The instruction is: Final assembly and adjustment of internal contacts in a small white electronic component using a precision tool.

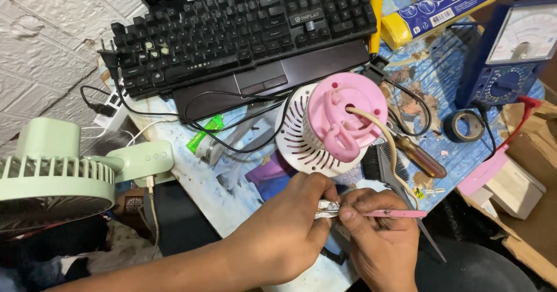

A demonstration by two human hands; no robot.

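My left hand [287, 228] pinches a small whitish part [326, 209] between thumb and fingers near the table's front edge. My right hand [380, 240] holds a thin pink-handled tool [394, 213] with its tip at that part. Just beyond the hands stands a pink and white round fan housing [331, 124] with a slotted white skirt. A cream cable [390, 147] runs from the housing's top toward my hands.
A black keyboard [232, 31] lies over a laptop at the back. A green desk fan [64, 164] stands left. A blue analog meter [510, 48], a tape roll [464, 125], a brown-handled screwdriver [420, 156] and a black brush [383, 164] lie right.
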